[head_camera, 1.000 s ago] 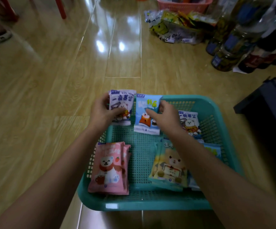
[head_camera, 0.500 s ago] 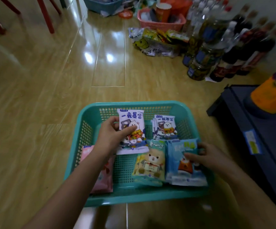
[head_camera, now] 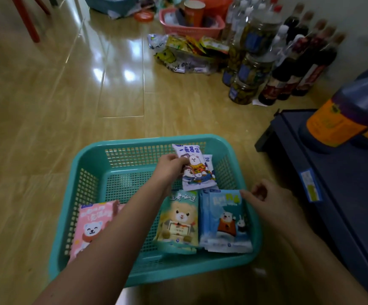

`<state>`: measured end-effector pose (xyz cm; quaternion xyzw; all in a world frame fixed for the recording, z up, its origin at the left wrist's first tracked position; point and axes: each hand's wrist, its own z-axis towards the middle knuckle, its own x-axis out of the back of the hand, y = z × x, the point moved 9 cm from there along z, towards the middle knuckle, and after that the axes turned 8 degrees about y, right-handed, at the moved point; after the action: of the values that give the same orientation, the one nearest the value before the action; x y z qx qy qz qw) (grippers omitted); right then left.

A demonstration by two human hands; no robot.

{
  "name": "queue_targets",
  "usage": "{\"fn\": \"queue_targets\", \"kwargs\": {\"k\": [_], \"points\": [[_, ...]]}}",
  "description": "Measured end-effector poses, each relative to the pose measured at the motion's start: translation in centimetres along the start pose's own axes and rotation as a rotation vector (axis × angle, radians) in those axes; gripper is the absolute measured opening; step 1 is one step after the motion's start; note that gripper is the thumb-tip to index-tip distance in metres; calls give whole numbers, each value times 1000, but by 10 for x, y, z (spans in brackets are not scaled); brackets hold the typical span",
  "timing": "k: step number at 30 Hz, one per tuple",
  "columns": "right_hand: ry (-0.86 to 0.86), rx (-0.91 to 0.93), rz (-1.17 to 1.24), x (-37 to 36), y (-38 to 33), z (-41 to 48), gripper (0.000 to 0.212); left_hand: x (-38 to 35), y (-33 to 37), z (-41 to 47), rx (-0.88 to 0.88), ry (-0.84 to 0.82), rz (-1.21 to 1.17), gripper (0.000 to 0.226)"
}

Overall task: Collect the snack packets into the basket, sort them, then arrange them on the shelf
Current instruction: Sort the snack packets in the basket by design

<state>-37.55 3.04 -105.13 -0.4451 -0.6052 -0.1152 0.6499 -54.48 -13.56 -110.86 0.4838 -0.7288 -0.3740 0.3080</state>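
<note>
A teal basket [head_camera: 90,159] sits on the wooden floor in front of me. My left hand [head_camera: 170,167] grips a white-purple snack packet [head_camera: 197,170] at the basket's far right, over another of the same kind. My right hand [head_camera: 266,198] hovers at the basket's right rim, fingers loosely curled, fingertips near the top corner of the blue packets [head_camera: 225,221]. A yellow-green bear packet [head_camera: 179,221] lies left of the blue ones. Pink packets [head_camera: 90,225] lie at the near left, partly hidden by my left forearm.
A dark blue shelf [head_camera: 343,190] stands to the right with an orange-labelled jug [head_camera: 343,115] on it. Bottles and jars [head_camera: 273,62] line the far wall, beside a loose pile of snack bags [head_camera: 185,53] and a pink basket [head_camera: 189,27].
The left hand carried the white-purple packet from the basket's middle to the far right, onto its twin. The right hand let go of the blue packet and drew back to the rim.
</note>
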Motion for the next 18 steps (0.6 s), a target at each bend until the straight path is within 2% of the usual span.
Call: {"fn": "queue_targets", "kwargs": {"k": [4,8,10,14,16,18], "points": [[20,0,88,4,9,0,26,-26,-6,13,-68,-3,196,9],[25,-8,105,3,16,-1,27,-43,13,2,-391,45,871,32],[22,-29,109,-1,20,-1,27,-36,30,-17,-543,135,1034,38],[24,-85,227,-16,28,0,19,37,50,-57,-714,375,981,36],[1,-96,321,-27,26,1,22,96,47,-73,-721,541,951,41],[-62,-143,477,-39,23,0,21,156,33,-82,-633,685,940,51]]}}
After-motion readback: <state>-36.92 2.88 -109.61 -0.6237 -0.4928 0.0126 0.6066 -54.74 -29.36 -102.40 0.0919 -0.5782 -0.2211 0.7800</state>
